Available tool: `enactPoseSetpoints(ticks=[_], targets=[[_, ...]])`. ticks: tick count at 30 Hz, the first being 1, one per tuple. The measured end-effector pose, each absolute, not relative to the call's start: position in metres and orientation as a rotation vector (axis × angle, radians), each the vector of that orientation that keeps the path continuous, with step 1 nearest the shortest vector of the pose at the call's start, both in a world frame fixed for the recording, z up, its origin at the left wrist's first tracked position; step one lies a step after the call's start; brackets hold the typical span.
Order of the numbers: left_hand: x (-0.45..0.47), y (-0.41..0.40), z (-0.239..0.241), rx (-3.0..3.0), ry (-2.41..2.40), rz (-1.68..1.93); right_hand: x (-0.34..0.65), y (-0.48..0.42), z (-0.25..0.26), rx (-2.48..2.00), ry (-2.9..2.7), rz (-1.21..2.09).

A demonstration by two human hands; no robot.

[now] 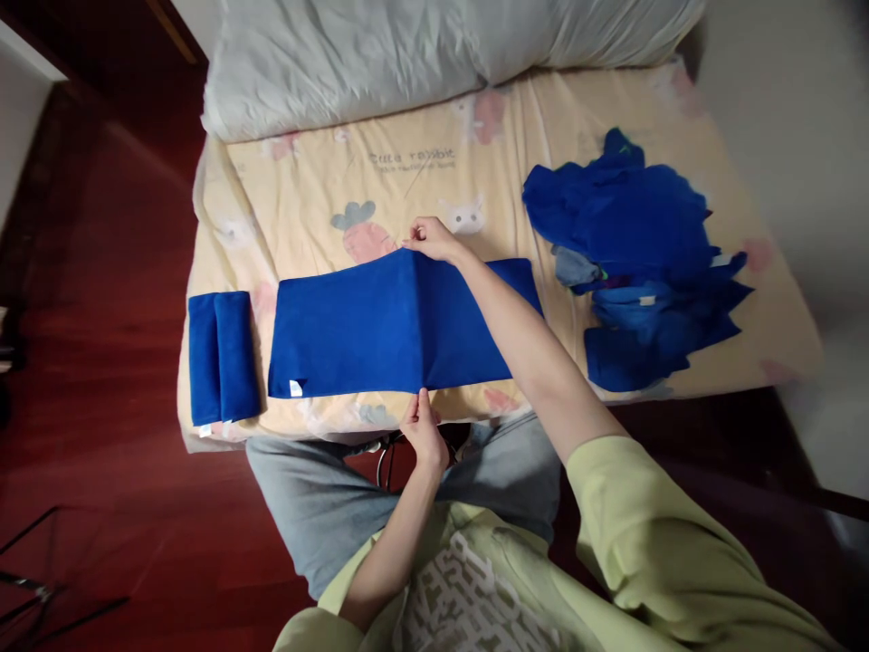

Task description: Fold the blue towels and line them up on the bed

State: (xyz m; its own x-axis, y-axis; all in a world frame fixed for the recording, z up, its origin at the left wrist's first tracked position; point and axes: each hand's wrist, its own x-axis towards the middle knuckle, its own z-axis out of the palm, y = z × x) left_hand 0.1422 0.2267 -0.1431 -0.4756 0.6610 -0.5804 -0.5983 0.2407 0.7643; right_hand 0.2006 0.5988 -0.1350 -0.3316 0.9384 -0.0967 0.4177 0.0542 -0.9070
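Observation:
A blue towel (346, 326) lies spread lengthwise across the bed, with a raised crease near its middle. My left hand (425, 435) pinches its near edge at the crease. On the far edge, at the other end of that crease, my right hand (434, 239) has thumb and finger closed on the cloth. A small white tag shows at the towel's near left corner. To the left sit rolled or folded blue towels (221, 358), side by side with white tags at their near ends.
A loose heap of blue cloths (638, 226) covers the right part of the bed (312, 199), which has a yellow printed sheet. A pale grey bedding bundle (380, 54) runs along the back. Thin black metal legs (44, 593) stand on the red floor at lower left.

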Motion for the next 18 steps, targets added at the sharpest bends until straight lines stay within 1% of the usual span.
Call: enactPoseSetpoints(ticks=[4,10,14,18], targets=[[0.137,0.221,-0.121,0.187,1.477,1.507,0.209,0.597,-0.1,-1.242,-1.747,1.228],[0.102,0.217,-0.072,0.475,1.555,1.573,0.226,0.58,-0.02,-1.086,-1.646,1.163],[0.046,0.233,-0.021,0.758,1.548,1.738,0.242,0.558,0.039,-1.034,-1.554,1.058],[-0.025,0.263,0.046,0.863,1.48,1.8,0.255,0.53,0.095,-0.978,-1.466,0.982]])
